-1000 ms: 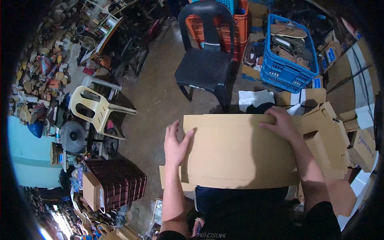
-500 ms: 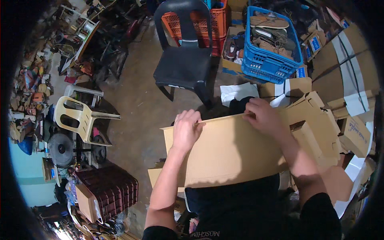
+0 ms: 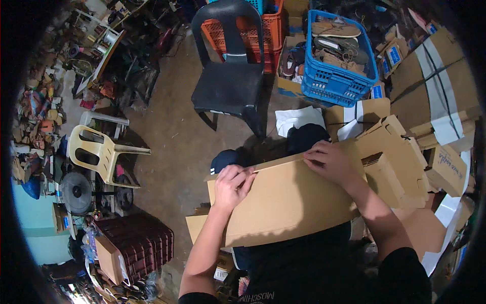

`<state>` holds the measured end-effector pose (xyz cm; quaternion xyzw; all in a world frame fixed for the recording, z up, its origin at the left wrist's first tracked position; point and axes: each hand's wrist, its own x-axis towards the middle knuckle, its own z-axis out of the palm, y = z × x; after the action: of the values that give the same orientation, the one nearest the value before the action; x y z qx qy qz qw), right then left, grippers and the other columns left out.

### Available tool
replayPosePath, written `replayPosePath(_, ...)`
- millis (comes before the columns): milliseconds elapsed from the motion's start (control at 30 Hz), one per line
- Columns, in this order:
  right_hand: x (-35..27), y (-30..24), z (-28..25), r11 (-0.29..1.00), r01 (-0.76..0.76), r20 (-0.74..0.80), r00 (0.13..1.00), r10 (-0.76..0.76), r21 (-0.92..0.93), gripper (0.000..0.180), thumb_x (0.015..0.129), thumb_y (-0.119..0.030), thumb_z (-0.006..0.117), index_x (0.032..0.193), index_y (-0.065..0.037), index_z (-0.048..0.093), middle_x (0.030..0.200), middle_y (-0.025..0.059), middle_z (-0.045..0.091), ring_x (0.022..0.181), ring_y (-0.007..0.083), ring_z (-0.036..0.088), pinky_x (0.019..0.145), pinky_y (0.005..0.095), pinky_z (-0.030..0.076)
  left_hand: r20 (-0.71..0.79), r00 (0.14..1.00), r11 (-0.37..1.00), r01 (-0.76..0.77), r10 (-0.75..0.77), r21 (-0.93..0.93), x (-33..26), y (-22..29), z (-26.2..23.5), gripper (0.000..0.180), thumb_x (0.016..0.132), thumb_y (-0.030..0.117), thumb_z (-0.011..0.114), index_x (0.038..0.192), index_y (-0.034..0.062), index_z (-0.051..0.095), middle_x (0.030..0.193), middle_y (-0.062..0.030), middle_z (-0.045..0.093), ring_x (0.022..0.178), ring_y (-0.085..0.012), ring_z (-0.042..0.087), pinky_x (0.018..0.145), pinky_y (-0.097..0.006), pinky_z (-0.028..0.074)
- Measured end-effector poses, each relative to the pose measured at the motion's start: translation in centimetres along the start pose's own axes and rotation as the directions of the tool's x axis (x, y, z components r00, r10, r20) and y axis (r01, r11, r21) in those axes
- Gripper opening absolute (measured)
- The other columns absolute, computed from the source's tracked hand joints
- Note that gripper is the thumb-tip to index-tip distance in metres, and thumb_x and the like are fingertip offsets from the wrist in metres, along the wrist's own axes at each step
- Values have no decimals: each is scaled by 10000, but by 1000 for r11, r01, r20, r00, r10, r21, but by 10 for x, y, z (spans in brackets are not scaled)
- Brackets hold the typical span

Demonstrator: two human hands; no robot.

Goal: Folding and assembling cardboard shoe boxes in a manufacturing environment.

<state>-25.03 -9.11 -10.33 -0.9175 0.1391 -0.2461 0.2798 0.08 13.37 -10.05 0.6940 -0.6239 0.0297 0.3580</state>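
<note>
A wide sheet of brown cardboard (image 3: 283, 197) lies across my lap, its far edge turned up in a narrow fold. My left hand (image 3: 233, 186) pinches that folded edge near its left end, thumb and fingers closed on it. Farther right, my right hand (image 3: 328, 161) grips the same edge between thumb and fingertips. Both my knees show dark beyond the far edge. Under the left side of the sheet another cardboard flap (image 3: 195, 227) sticks out.
A black plastic chair (image 3: 228, 86) stands ahead, with a blue crate (image 3: 336, 83) of shoes to its right. Cut cardboard boxes (image 3: 400, 177) are piled at my right. On the left are a cream chair (image 3: 98, 152), a fan (image 3: 77, 191) and a dark red crate (image 3: 136, 243).
The cardboard's far edge has come lower and nearer, tilting up toward the right, so more of my knees shows. My left hand has moved down with it. Both hands keep their grip.
</note>
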Motion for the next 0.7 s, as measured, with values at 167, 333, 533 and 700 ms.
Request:
replayPosePath(167, 1, 4, -16, 991, 3, 100, 995, 10, -133, 408, 860, -116, 764, 1265, -107, 709, 1249, 93, 678, 1235, 325, 565, 1048, 459, 466, 102, 992, 996, 63, -68, 58, 13, -7, -2, 133, 879, 165, 767, 871, 54, 694, 823, -119, 657, 791, -327, 654, 703, -414, 515)
replayPosePath(333, 28, -38, -69, 919, -136, -50, 991, 127, -369, 668, 879, -219, 765, 1495, -127, 523, 1492, 153, 506, 1427, 388, 408, 1179, 489, 339, 59, 897, 897, 430, -438, 103, 35, -21, -31, 219, 963, 244, 706, 968, 27, 680, 770, -205, 663, 698, -390, 648, 641, -427, 512)
replayPosePath(533, -25, 3, -64, 900, -407, -375, 819, 435, 154, 780, 951, -412, 700, 1562, -41, 386, 1527, 195, 462, 1465, 345, 376, 1214, 478, 289, 117, 742, 608, 620, -660, -495, 51, -19, -46, 161, 1027, 157, 649, 1068, 2, 651, 775, -2, 655, 732, -64, 584, 681, -261, 477)
replayPosePath(700, 12, -10, -40, 452, -514, 182, 782, 596, 729, 729, 1005, -260, 695, 1583, -28, 317, 1433, 152, 550, 1313, 223, 538, 1126, 366, 409, 149, 766, 530, 558, -626, -638, 44, 16, -34, 290, 973, -28, 655, 1240, 27, 556, 1049, -17, 670, 975, -76, 611, 911, -260, 486)
